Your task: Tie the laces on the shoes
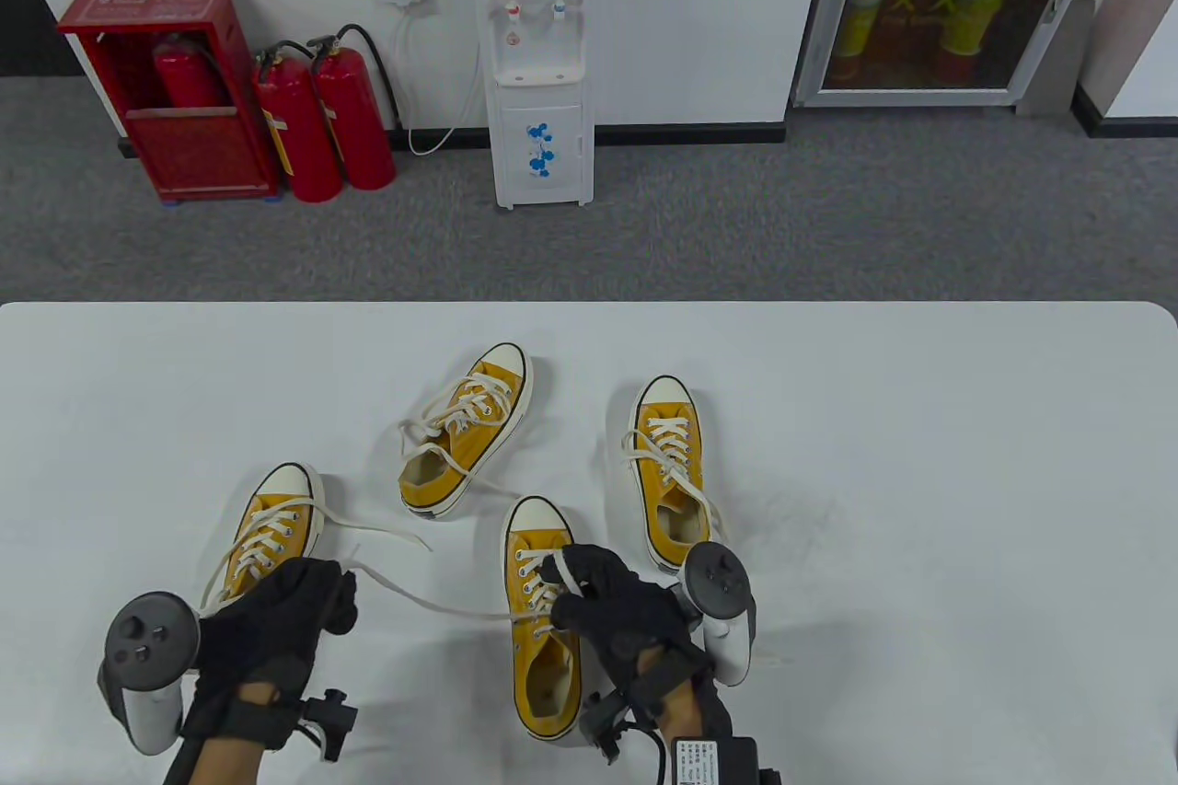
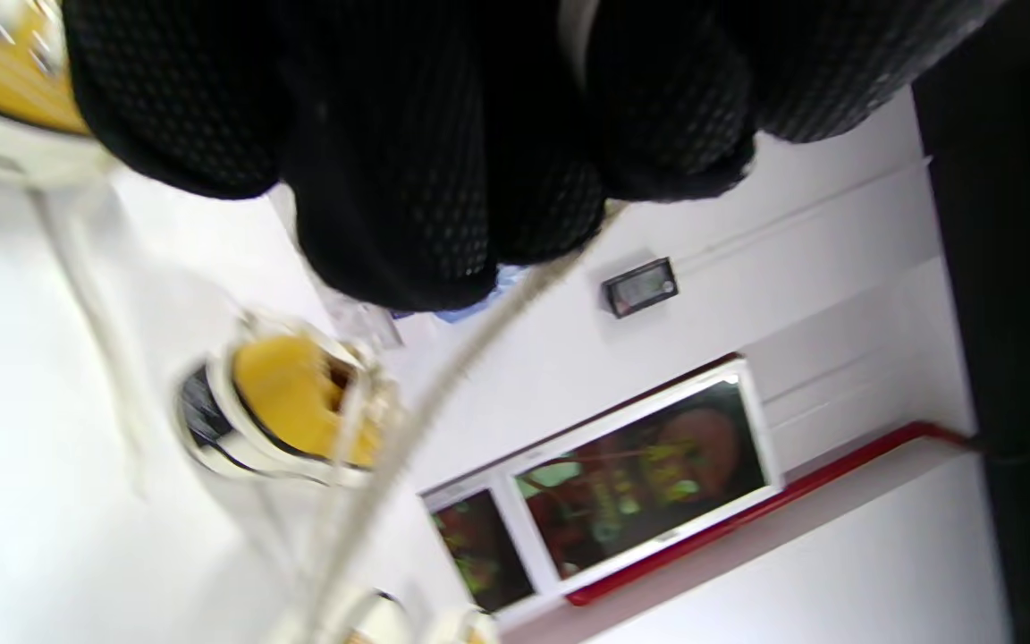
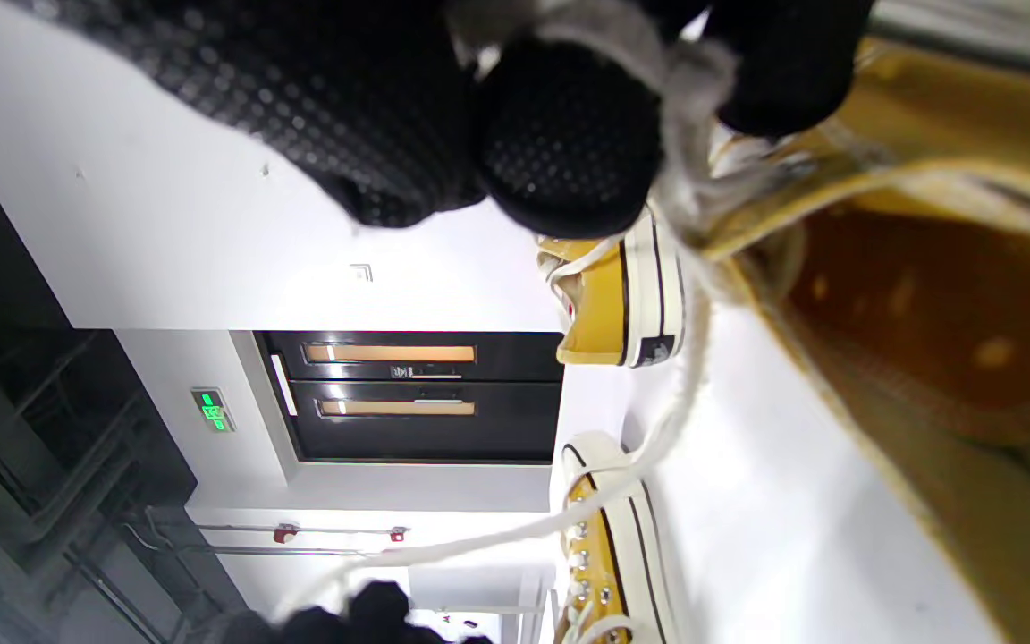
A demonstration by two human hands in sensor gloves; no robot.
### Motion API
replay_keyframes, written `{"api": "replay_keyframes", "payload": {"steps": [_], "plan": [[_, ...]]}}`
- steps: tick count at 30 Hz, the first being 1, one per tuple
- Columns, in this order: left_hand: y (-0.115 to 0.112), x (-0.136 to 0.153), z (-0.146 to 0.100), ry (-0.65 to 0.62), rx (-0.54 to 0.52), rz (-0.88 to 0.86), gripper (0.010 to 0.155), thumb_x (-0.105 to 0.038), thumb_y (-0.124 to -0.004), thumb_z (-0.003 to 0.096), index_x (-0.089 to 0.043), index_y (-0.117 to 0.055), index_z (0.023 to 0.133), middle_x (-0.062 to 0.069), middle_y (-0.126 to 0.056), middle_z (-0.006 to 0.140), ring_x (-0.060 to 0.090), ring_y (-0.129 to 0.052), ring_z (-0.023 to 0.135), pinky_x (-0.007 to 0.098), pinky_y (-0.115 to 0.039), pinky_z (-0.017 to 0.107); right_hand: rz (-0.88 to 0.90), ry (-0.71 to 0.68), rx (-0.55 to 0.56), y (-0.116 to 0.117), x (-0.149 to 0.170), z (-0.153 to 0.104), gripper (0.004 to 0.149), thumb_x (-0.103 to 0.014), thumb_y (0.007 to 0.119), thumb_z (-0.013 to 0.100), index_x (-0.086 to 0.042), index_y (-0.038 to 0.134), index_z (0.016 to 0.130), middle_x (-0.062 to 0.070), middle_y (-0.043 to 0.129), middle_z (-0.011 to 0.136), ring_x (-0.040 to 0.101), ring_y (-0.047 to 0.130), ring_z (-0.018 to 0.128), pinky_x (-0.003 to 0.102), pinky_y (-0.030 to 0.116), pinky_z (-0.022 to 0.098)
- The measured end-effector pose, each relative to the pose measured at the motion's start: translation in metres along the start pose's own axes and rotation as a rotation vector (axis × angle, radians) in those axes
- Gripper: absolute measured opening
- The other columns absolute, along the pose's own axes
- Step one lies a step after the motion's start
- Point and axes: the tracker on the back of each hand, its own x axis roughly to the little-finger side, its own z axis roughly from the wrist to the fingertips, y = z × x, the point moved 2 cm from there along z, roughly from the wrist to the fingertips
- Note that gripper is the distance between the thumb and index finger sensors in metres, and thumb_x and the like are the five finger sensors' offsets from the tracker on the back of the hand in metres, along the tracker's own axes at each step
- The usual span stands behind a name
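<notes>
Four yellow sneakers with white laces lie on the white table [image 1: 920, 454]. The front-middle sneaker [image 1: 538, 629] is between my hands. My right hand [image 1: 575, 587] pinches a bunch of its lace over the upper eyelets; in the right wrist view the fingertips [image 3: 569, 143] hold that lace [image 3: 689, 98] above the shoe's opening [image 3: 926, 322]. My left hand [image 1: 322, 601] grips the other lace end [image 1: 433, 606], which stretches taut from the shoe to it. In the left wrist view that lace [image 2: 443, 376] comes out from under curled fingers [image 2: 408, 179].
The left sneaker [image 1: 271, 532] lies partly under my left hand, its lace [image 1: 386, 535] trailing right. Another sneaker [image 1: 469, 431] lies behind at an angle, and one more [image 1: 670, 467] lies at the right. Beyond the table's far edge stand a water dispenser [image 1: 538, 58] and fire extinguishers [image 1: 322, 122].
</notes>
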Motion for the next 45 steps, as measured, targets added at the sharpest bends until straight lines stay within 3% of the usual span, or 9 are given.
{"api": "replay_keyframes", "payload": {"steps": [7,13,20,27,35,38,45], "plan": [[-0.026,-0.033,0.007,-0.053,0.106,-0.243,0.035,-0.057,-0.073,0.0494,-0.031,-0.091,0.063,0.001,-0.100,0.086,0.027,-0.110,0.067,0.059,-0.080,0.058,-0.050,0.006,0.012,0.001,0.000,0.000,0.049,-0.023,0.084,0.045,-0.009,0.076,0.091,0.011,0.056,0.103,0.017,0.089,0.058,0.053,0.070,0.057],[-0.057,-0.054,0.017,-0.058,0.205,-0.373,0.034,-0.058,-0.071,0.0503,-0.032,-0.090,0.064,0.002,-0.099,0.087,0.028,-0.109,0.072,0.059,-0.080,0.060,-0.092,0.009,0.010,0.002,0.001,0.000,0.050,-0.022,0.083,0.044,-0.009,0.075,0.092,0.011,0.053,0.104,0.018,0.086,0.059,0.051,0.070,0.055],[-0.091,-0.076,0.026,-0.084,0.327,-0.484,0.035,-0.058,-0.067,0.0514,-0.032,-0.087,0.064,-0.004,-0.100,0.076,0.026,-0.109,0.071,0.057,-0.080,0.060,-0.187,0.009,0.002,0.006,-0.002,0.000,0.051,-0.021,0.084,0.044,-0.009,0.074,0.093,0.011,0.051,0.105,0.017,0.084,0.058,0.052,0.069,0.056],[-0.118,-0.090,0.029,-0.116,0.426,-0.616,0.035,-0.056,-0.067,0.0513,-0.029,-0.086,0.066,-0.001,-0.097,0.086,0.030,-0.104,0.082,0.058,-0.074,0.067,-0.307,-0.018,-0.023,0.015,-0.009,-0.001,0.051,-0.019,0.084,0.043,-0.010,0.076,0.092,0.010,0.052,0.104,0.016,0.082,0.058,0.053,0.065,0.058],[-0.128,-0.094,0.040,-0.162,0.460,-0.496,0.036,-0.056,-0.068,0.0509,-0.027,-0.085,0.065,-0.001,-0.091,0.100,0.030,-0.088,0.099,0.058,-0.071,0.069,-0.456,-0.080,-0.082,0.028,-0.019,-0.005,0.047,-0.017,0.082,0.041,-0.013,0.084,0.088,0.007,0.057,0.102,0.017,0.079,0.058,0.055,0.061,0.061],[-0.129,-0.088,0.046,-0.141,0.456,-0.429,0.036,-0.056,-0.068,0.0507,-0.027,-0.085,0.065,-0.002,-0.089,0.102,0.029,-0.085,0.101,0.050,-0.080,0.057,-0.474,-0.103,-0.116,0.033,-0.022,-0.006,0.042,-0.014,0.080,0.041,-0.016,0.091,0.082,0.006,0.061,0.100,0.018,0.079,0.059,0.057,0.058,0.062],[-0.128,-0.046,0.059,-0.011,0.444,-0.309,0.037,-0.057,-0.069,0.0506,-0.028,-0.086,0.066,-0.001,-0.087,0.104,0.031,-0.082,0.102,0.049,-0.081,0.055,-0.450,-0.168,-0.145,0.036,-0.028,-0.009,0.039,-0.010,0.080,0.040,-0.021,0.100,0.071,0.003,0.068,0.097,0.020,0.079,0.059,0.059,0.054,0.064]]}}
